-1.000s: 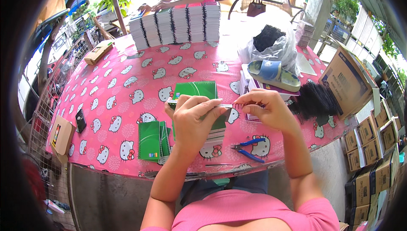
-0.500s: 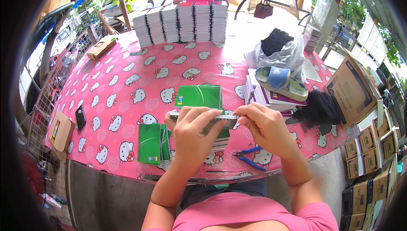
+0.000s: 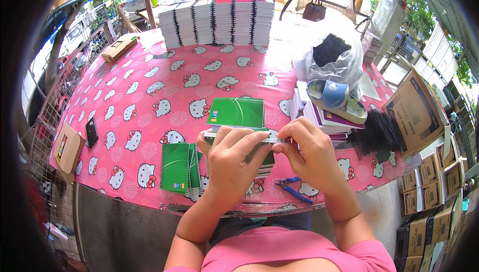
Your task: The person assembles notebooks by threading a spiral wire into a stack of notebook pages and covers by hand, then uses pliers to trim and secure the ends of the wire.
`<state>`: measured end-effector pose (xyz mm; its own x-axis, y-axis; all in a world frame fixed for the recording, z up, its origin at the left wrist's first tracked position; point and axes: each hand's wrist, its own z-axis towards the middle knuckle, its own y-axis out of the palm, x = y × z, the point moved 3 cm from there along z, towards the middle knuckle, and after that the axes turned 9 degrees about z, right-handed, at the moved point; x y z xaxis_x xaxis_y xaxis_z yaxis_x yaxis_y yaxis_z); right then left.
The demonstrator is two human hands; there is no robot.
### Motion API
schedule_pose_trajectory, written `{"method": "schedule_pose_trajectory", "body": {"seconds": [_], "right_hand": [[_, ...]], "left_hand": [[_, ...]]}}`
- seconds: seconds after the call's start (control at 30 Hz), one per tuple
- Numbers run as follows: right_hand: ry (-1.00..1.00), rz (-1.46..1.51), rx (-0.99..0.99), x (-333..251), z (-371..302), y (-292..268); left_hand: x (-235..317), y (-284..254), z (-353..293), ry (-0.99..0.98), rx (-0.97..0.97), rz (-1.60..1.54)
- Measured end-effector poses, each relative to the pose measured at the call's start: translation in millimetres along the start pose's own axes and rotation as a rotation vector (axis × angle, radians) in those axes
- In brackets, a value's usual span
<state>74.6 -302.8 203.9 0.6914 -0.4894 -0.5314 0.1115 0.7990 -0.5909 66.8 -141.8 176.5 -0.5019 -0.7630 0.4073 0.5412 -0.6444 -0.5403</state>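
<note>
One notebook (image 3: 272,136) above pink desk (image 3: 115,117): left hand (image 3: 227,155), grip pinching it; right hand (image 3: 310,147), grip pinching its right end.

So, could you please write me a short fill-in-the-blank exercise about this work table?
1. The left hand holds a notebook edge-on, and the stack just beyond it has a ____ top cover.
2. The right hand has its fingertips at the ____ end of the held notebook.
3. The pliers near the table's front edge have ____ handles.
4. A sandal rests on books with a ____ top cover.

Missing words: green; right; blue; purple.
</note>
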Motion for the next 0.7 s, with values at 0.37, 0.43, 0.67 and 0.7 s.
{"method": "schedule_pose_trajectory", "body": {"seconds": [0.37, 0.43, 0.67, 0.7], "right_hand": [[0.009, -0.040, -0.182, 13.3, 3.3, -8.4], [0.171, -0.295, 0.106, 29.8, 18.2, -61.3], [0.564, -0.540, -0.245, 116.9, 9.7, -125.7], [0.598, -0.532, -0.261, 118.7, 10.1, -126.2]], "left_hand": [[-3.6, -1.0, 1.5, -0.006, -0.027, -0.029], [-0.5, -5.6, 3.2, 0.013, -0.019, -0.007], [0.1, -7.6, 6.8, 0.059, -0.008, -0.020], [0.3, -8.3, 7.2, 0.065, 0.004, -0.002]]}}
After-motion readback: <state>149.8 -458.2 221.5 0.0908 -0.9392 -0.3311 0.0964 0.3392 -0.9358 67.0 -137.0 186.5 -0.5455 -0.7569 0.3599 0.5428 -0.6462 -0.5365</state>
